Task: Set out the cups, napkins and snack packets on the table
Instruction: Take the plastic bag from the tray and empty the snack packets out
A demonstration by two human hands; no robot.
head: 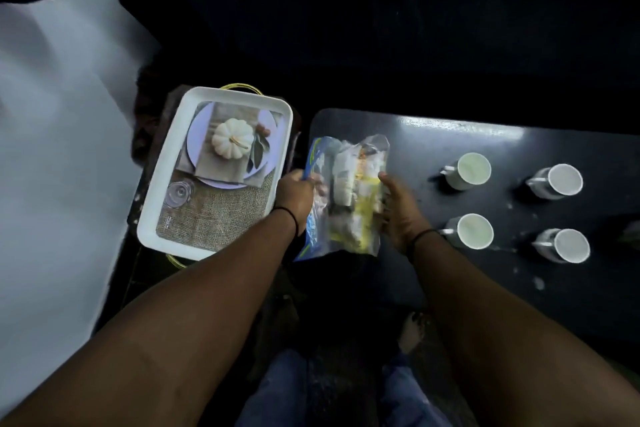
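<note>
A clear zip bag (346, 194) with a blue edge, holding snack packets in white and yellow, lies at the left end of the black table (433, 135). My left hand (294, 192) grips the bag's blue left edge. My right hand (398, 208) holds its right side with the thumb up against the plastic. Several white cups stand upright in two rows on the right: a far left cup (467, 172), a far right cup (557, 182), a near left cup (469, 230) and a near right cup (566, 244). No napkins are visible.
A white tray (162, 191) with a printed pumpkin-and-placemat picture rests on a dark stand left of the table. A pale wall fills the left side. My legs in blue jeans (277, 388) are below. The far background is dark.
</note>
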